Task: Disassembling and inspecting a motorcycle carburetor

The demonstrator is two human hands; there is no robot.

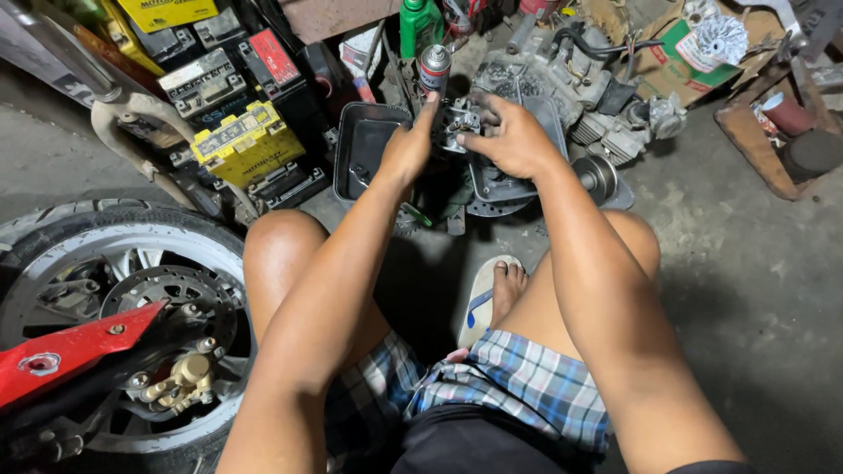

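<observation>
I crouch over a small metal carburettor-like part (460, 118) held between both hands above a dark metal tray (364, 136). My left hand (406, 149) grips its left side, fingers stretched up towards a spray can (434, 68) standing just behind. My right hand (511, 136) closes over the part's right side from above. Most of the part is hidden by my fingers.
A motorcycle wheel (123, 298) with brake disc and red fender (70, 351) stands at the left. Several batteries, one yellow (237, 140), are stacked at the back left. An engine block (562, 79), a green bottle (420, 25) and a cardboard box (694, 53) lie behind on the concrete floor.
</observation>
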